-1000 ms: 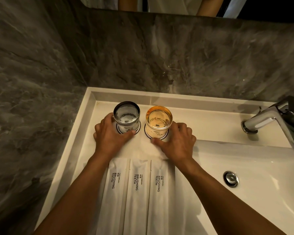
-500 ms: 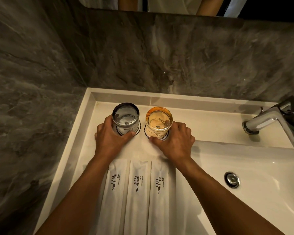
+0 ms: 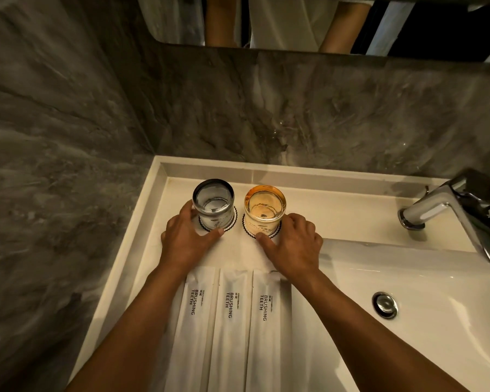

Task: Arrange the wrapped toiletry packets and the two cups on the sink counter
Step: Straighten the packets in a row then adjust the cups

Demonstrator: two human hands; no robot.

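Observation:
Two glass cups stand side by side on round scalloped coasters at the back of the white sink counter [image 3: 337, 210]. My left hand [image 3: 186, 240] wraps the base of the grey cup [image 3: 213, 205], and my right hand [image 3: 293, 246] holds the base of the amber cup [image 3: 264, 209]. Three white packets printed "BRUSHING TEETH" lie in a row in front of the cups: the left packet [image 3: 194, 321], the middle packet [image 3: 229, 323], the right packet [image 3: 266, 326]. My forearms cover part of the outer packets.
A chrome tap [image 3: 447, 210] juts out at the right over the basin [image 3: 436, 321], which has a metal drain plug [image 3: 384, 304]. Dark marble walls close in the counter on the left and behind. A mirror [image 3: 294, 21] hangs above.
Both hands stay on the cups. The cups seem to have shifted very slightly on their coasters; the packets have not moved.

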